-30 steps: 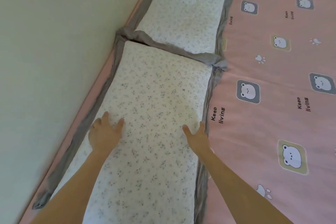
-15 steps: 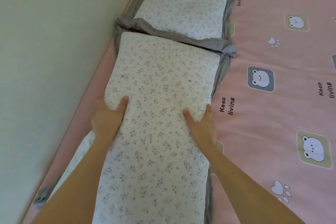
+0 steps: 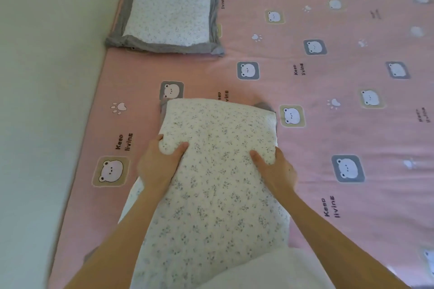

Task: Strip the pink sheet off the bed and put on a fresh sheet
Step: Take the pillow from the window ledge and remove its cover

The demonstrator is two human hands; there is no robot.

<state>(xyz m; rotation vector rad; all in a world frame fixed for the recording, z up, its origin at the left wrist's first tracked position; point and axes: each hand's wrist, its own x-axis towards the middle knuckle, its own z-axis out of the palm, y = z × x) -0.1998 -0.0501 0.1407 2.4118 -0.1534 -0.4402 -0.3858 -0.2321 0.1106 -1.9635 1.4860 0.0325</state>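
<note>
Hands held the nearer of two pillows, a long white pillow with a small grey floral print and a grey cloth border (image 3: 211,183), one hand on each long side. The left hand (image 3: 157,166) was clamped on its nine o'clock edge, thumb pressed into the top face and fingers curled round under the side. The right hand (image 3: 277,171) gripped the three o'clock edge the same way, thumb on top, fingers wrapped out of sight beneath. Both bare forearms ran in from six o'clock. The pillow's far end pointed to twelve o'clock and partly covered a bear print and some lettering, with scraps of the grey border showing at its far corners; whether its underside touched the bed could not be told. The pink cloth sheet printed with white bears in grey and tan squares, paw marks and the words "Keep living" (image 3: 317,138) lay smooth on the bed, spreading from the wall side out to three o'clock. A second, matching white floral pillow with a grey border (image 3: 169,4) lay flat at eleven o'clock, well apart from the held one and close to the pale wall (image 3: 35,77) that ran along nine o'clock. A plain white cloth (image 3: 270,270) overlapped the held pillow's near end at six o'clock; what it was could not be told.
</note>
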